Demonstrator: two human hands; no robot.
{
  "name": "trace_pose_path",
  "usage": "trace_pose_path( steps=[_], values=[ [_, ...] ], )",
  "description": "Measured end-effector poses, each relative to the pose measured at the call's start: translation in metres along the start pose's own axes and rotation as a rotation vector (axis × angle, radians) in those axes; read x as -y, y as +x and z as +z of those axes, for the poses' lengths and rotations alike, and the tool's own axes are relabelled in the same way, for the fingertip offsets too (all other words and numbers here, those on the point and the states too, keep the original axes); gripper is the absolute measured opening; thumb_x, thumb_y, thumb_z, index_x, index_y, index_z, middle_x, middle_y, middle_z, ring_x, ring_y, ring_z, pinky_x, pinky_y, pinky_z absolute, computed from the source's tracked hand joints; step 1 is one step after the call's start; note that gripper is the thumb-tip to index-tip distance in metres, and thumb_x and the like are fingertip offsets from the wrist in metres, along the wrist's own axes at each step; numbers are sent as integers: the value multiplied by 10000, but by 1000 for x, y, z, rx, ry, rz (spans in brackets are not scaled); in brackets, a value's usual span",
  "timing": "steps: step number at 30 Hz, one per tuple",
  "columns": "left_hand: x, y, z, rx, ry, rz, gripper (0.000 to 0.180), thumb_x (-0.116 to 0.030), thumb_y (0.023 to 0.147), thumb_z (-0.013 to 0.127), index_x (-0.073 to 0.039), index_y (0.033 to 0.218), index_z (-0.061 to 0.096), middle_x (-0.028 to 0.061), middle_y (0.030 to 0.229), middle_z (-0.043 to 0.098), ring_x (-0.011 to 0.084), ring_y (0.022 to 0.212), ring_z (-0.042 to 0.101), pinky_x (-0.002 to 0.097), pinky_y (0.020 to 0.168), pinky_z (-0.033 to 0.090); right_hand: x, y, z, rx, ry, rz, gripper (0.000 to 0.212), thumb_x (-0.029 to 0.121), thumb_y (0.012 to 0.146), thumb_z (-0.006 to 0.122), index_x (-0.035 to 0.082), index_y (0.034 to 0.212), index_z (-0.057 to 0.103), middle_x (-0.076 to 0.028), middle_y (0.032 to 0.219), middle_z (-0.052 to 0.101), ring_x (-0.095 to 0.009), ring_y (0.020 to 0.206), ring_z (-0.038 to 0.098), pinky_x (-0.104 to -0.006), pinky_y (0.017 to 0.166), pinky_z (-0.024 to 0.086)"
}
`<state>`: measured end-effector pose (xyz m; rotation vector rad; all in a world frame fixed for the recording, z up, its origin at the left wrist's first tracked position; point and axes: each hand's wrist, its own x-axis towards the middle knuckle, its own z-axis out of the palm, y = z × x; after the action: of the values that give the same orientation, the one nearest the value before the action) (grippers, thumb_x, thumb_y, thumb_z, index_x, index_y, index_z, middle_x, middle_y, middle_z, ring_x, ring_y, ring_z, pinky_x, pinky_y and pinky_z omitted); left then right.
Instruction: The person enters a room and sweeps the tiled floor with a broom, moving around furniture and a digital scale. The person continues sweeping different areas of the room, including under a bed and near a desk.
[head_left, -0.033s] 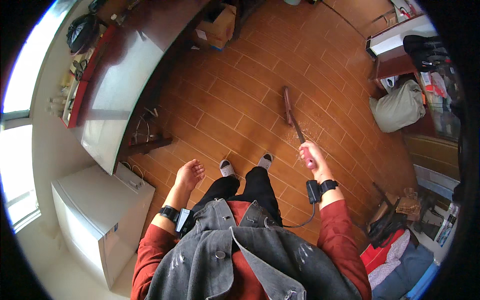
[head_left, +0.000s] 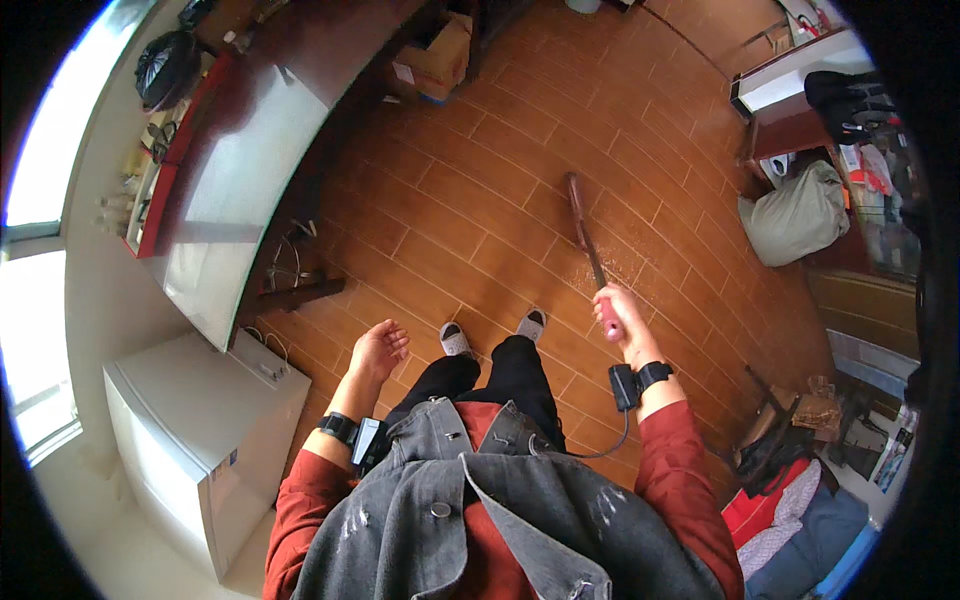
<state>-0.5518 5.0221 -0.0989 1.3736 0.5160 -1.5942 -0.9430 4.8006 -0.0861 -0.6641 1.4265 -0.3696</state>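
Note:
My right hand is closed round the pink handle of a long, narrow, dark-bladed tool whose exact kind I cannot make out. The blade slants away from me over the floor. At its far end lies a long brown stick-like piece, nearly in line with the blade; whether the two touch or are joined I cannot tell. Pale specks are scattered on the tiles beside the blade. Out to the left, my left hand hangs with nothing in it, its fingers loosely bent and apart.
Brown tiles cover the floor. A glass-topped table stands at the left, with a white cabinet-like appliance nearer me. A cardboard box is at the back. A grey bag and piled clothes line the right side.
My right hand has shifted slightly left with the tool's handle. Blade and brown piece now form a straighter line. My left hand has stayed in place.

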Motion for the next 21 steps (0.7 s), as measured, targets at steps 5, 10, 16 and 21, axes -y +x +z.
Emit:
trace_pose_path(
  steps=[5, 10, 16, 21],
  values=[
    [-25, 6, -9, 29, -61, 36, 161, -238, 865, 491, -86, 835, 533, 71, 786, 570, 203, 737, 546, 314, 617, 455, 13, -20, 37, 92, 93, 110, 116, 77, 721, 518, 86, 825, 466, -23, 640, 508, -95, 516, 505, -227, 424, 411],
    [-40, 28, 8, -1, -91, -5, 144, -218, 858, 497, -84, 815, 528, 62, 752, 543, 209, 725, 537, 323, 613, 460, 12, 15, 68, 426, 233, 356, 654, 95, 747, 545, 32, 1309, 217, -8, 631, 471, -68, 465, 450, -185, 356, 340],
    [-80, 48, 83, 3, -62, -2, 159, -243, 848, 493, -114, 757, 473, 15, 713, 491, 162, 647, 474, 285, 587, 406, 36, 157, 160, 839, 132, 595, 158, 132, 791, 503, 76, 918, 425, -39, 667, 494, -88, 489, 469, -216, 359, 366],
    [-114, 74, 151, -177, -88, 16, 127, -218, 828, 506, -116, 761, 471, 36, 707, 471, 164, 628, 457, 276, 560, 392, 94, 273, 191, 846, 68, 562, 164, 189, 779, 498, 51, 692, 478, 4, 593, 486, -55, 502, 489, -171, 367, 345]
  ],
)
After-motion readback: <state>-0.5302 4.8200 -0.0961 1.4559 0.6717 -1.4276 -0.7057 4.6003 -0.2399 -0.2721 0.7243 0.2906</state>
